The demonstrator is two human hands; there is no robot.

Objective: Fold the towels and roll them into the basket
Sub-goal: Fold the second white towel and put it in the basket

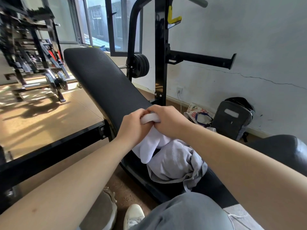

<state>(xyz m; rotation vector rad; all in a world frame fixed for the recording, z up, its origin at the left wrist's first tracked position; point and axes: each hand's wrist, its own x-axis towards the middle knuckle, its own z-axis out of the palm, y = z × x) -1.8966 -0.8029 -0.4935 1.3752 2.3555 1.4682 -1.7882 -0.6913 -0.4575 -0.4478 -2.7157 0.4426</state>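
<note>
Both your left hand (132, 124) and right hand (168, 120) are curled tight on the white towel (149, 147), meeting at its rolled top edge while the rest hangs below them. Just under the grip, nearer you, lies a crumpled grey cloth (176, 161). Beyond the grip rises the black bench pad (103, 80), then the rack upright (160, 47). A dark backpack (232, 120) sits off right.
</note>
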